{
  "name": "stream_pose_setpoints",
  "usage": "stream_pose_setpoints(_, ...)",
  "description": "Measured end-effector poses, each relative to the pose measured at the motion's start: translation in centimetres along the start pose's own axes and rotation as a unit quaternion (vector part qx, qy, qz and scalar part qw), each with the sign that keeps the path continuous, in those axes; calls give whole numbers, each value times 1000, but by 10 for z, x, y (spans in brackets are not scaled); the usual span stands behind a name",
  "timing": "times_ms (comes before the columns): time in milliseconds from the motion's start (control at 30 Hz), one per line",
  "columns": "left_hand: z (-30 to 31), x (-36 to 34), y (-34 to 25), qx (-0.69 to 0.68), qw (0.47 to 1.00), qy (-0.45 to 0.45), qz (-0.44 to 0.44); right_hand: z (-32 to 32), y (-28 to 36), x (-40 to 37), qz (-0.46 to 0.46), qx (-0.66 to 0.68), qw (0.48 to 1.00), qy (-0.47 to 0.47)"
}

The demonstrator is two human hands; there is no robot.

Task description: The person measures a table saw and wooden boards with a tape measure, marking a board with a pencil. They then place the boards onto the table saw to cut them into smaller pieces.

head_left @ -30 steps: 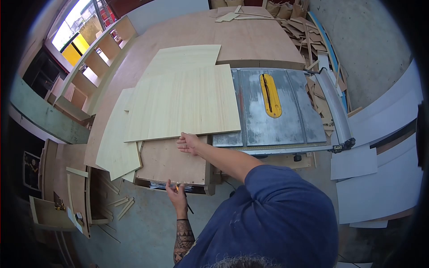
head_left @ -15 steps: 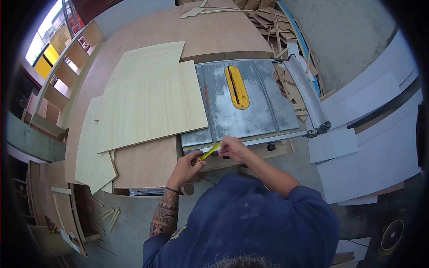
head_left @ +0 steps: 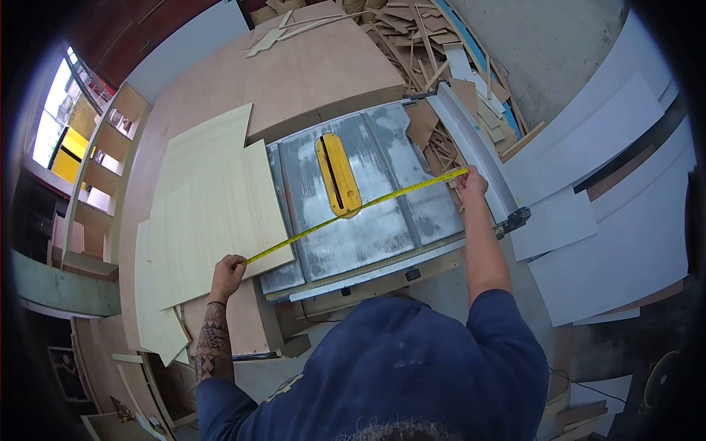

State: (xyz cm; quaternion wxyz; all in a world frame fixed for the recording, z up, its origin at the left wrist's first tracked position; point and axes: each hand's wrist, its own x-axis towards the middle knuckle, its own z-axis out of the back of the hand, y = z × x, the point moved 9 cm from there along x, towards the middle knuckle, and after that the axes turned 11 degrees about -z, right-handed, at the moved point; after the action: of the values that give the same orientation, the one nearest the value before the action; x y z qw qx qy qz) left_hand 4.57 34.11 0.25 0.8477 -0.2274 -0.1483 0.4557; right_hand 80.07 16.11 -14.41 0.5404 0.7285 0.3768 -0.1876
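A yellow tape measure is pulled out in a slanting line over the grey table saw, rising to the right. My left hand is closed around its near left end, above the front edge of a pale plywood sheet; the fingers hide the case. At the saw's right side, by the fence rail, my right hand pinches the far end of the tape. The tape crosses the lower end of the yellow throat plate and the plywood's right corner.
A large brown board surface adjoins the saw at the back. Wood offcuts are heaped behind on the right. The metal rail borders the saw's right side. White panels lie at far right, and a shelf frame stands at left.
My hands have spread far apart, left hand leftward and right hand up to the right, drawing out a long stretch of tape. The view has shifted as well.
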Motion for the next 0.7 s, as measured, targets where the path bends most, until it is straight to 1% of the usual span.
stream_pose_setpoints(67, -13, 29, -15, 10, 1000, 11, 9, -1, -4, 20, -3, -5, 1000, 0)
stream_pose_setpoints(100, -19, 45, -25, 26, 1000, 16, -3, -5, -5, 16, -1, -12, 1000, 2)
stream_pose_setpoints(133, -25, 58, -34, 41, 999, 22, -13, -5, -8, 10, -2, -56, 998, -5)
stream_pose_setpoints(167, -31, 69, -38, 40, 999, 28, -7, -4, -15, 6, -7, -61, 998, -8)
stream_pose_setpoints(233, -43, 84, -42, 38, 998, 40, 7, -6, -28, -2, 21, -141, 989, 31)
stream_pose_setpoints(300, -49, 91, -40, 36, 998, 52, 19, -4, -45, -31, 70, -193, 973, 105)
stream_pose_setpoints(333, -50, 94, -39, 33, 998, 56, 19, 0, -64, -51, 37, -235, 959, 154)
stream_pose_setpoints(367, -49, 98, -38, 30, 998, 60, 17, 8, -81, -77, 3, -275, 940, 201)
stream_pose_setpoints(400, -47, 96, -35, 9, 997, 63, 35, 19, -98, -106, -36, -342, 907, 245)
stream_pose_setpoints(433, -45, 95, -31, 9, 997, 69, 35, 35, -114, -135, -75, -403, 866, 286)
stream_pose_setpoints(500, -37, 88, -17, 11, 995, 82, 47, 83, -140, -172, -120, -532, 777, 316)
stream_pose_setpoints(567, -27, 80, -10, 14, 995, 89, 46, 136, -146, -168, 20, -653, 700, 287)
stream_pose_setpoints(633, -16, 71, 3, -6, 993, 81, 87, 222, -175, -127, -55, -642, 742, 185)
stream_pose_setpoints(667, -12, 69, 7, -12, 993, 73, 90, 234, -182, -114, -57, -641, 743, 183)
stream_pose_setpoints(700, -12, 71, 6, -12, 993, 74, 89, 260, -184, -96, -152, -530, 831, 83)
